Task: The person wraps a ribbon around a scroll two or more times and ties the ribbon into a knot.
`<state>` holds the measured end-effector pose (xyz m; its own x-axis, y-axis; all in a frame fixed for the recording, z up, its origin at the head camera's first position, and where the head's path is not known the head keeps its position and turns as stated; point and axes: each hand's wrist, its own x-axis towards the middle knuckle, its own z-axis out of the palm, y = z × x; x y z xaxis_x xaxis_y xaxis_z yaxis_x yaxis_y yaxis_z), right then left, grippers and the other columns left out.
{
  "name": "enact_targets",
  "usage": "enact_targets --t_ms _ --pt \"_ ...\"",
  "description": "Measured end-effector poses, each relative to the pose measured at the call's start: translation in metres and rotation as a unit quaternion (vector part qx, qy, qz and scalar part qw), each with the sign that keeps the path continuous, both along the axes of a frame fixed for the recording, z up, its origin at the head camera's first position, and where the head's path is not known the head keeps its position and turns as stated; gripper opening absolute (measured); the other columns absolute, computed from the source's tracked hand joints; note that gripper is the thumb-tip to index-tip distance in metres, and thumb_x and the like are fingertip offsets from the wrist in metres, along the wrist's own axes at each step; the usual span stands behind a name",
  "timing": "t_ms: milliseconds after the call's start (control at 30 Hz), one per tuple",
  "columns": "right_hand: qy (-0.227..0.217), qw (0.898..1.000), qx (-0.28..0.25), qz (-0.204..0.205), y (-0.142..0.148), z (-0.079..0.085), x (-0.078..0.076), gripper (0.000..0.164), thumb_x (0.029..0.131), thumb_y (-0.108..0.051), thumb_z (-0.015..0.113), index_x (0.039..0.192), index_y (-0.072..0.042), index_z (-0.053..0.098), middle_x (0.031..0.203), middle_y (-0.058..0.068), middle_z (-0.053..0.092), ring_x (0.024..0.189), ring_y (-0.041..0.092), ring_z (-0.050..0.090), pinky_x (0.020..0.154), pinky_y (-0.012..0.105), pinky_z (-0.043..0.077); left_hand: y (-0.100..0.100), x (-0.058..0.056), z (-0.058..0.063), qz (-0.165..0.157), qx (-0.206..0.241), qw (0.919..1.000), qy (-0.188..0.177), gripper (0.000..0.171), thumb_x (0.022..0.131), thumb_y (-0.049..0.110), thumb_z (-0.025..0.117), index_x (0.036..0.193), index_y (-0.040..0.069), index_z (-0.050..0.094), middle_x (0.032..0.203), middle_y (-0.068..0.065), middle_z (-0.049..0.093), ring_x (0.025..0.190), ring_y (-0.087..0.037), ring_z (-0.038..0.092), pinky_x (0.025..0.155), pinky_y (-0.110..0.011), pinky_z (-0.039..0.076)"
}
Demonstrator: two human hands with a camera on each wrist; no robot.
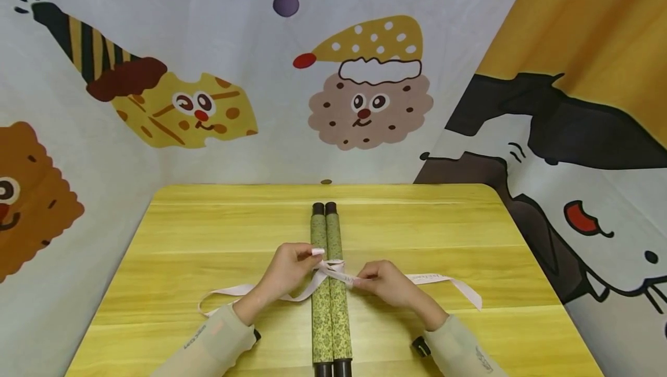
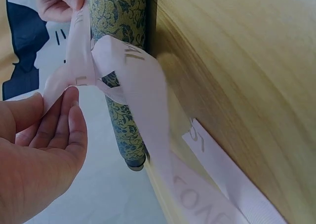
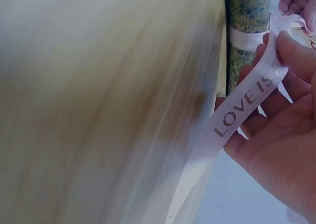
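Pale pink printed ribbon (image 1: 333, 270) crossing over two green patterned rolls (image 1: 329, 290); left hand (image 1: 289, 270) and right hand (image 1: 388, 283) each pinching strand, best pulling evenly, keeping knot centred between hands.

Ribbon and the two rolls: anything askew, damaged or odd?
Nothing stands out. The two patterned rolls lie parallel and touching on the table. The pale pink ribbon is wrapped around them, each end pinched by the left hand and right hand. No tears visible.
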<state>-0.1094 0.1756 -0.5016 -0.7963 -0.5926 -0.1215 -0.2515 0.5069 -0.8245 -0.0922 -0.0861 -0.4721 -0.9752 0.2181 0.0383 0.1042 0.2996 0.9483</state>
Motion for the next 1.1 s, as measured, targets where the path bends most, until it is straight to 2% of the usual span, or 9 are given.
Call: enact_targets --t_ms 200,400,600,700,800,967,1100 --pt "0.042 0.999 0.028 -0.006 0.003 0.001 0.002 0.013 0.089 -0.020 0.064 0.086 -0.012 0.074 0.068 0.004 0.066 0.054 0.008 0.049 0.048 0.020 0.043 0.001 0.001 0.001 -0.001 -0.003 1.0000 -0.001 0.013 0.087 0.006 0.065 0.097 0.003 0.072 0.082 -0.008 0.071 0.061 -0.030 0.057 0.043 -0.019 0.044" --pt "0.074 0.996 0.044 -0.011 -0.002 -0.001 0.004 0.011 0.090 -0.016 0.064 0.089 -0.012 0.074 0.068 0.000 0.066 0.049 0.005 0.045 0.043 0.017 0.038 0.002 0.002 0.002 -0.001 0.004 1.0000 0.002 0.014 0.087 0.004 0.064 0.099 0.000 0.071 0.086 -0.009 0.071 0.068 -0.033 0.061 0.049 -0.021 0.049" --pt "0.143 0.988 0.032 -0.050 -0.009 -0.004 0.006 0.006 0.083 -0.008 0.070 0.087 -0.010 0.074 0.073 -0.004 0.064 0.059 0.006 0.052 0.050 0.022 0.048 0.003 0.002 0.001 0.001 0.011 0.9999 0.008 0.015 0.087 0.003 0.064 0.099 -0.002 0.070 0.088 -0.013 0.071 0.075 -0.031 0.063 0.060 -0.037 0.057" --pt "0.158 0.984 0.032 -0.070 -0.015 -0.003 0.008 0.009 0.080 -0.007 0.072 0.089 -0.008 0.072 0.074 -0.005 0.061 0.064 0.007 0.053 0.055 0.024 0.050 0.004 0.002 0.000 -0.001 0.019 0.9998 0.005 0.014 0.087 0.003 0.063 0.098 -0.003 0.070 0.089 -0.013 0.071 0.078 -0.028 0.064 0.065 -0.042 0.056" --pt "0.163 0.983 0.054 -0.072 -0.020 -0.001 0.011 0.015 0.080 -0.012 0.073 0.094 -0.008 0.071 0.078 -0.006 0.061 0.067 0.006 0.054 0.058 0.025 0.051 0.005 0.002 0.000 -0.002 0.016 0.9999 -0.003 0.014 0.088 0.006 0.063 0.098 -0.001 0.070 0.090 -0.011 0.071 0.078 -0.022 0.064 0.067 -0.042 0.056" --pt "0.175 0.979 0.089 -0.058 -0.026 -0.002 0.012 0.016 0.081 -0.019 0.072 0.096 -0.013 0.071 0.081 -0.009 0.062 0.069 0.004 0.054 0.061 0.025 0.050 0.005 0.002 0.000 -0.003 -0.002 1.0000 0.000 0.014 0.090 0.010 0.062 0.096 0.002 0.071 0.088 -0.007 0.071 0.076 -0.019 0.064 0.062 -0.032 0.055" --pt "0.181 0.979 0.081 -0.057 -0.027 -0.004 0.012 0.012 0.081 -0.018 0.071 0.093 -0.015 0.072 0.080 -0.008 0.062 0.068 0.004 0.054 0.059 0.023 0.050 0.004 0.003 0.000 -0.002 -0.006 1.0000 0.003 0.013 0.090 0.010 0.062 0.096 0.002 0.071 0.088 -0.007 0.071 0.076 -0.019 0.064 0.061 -0.028 0.054"
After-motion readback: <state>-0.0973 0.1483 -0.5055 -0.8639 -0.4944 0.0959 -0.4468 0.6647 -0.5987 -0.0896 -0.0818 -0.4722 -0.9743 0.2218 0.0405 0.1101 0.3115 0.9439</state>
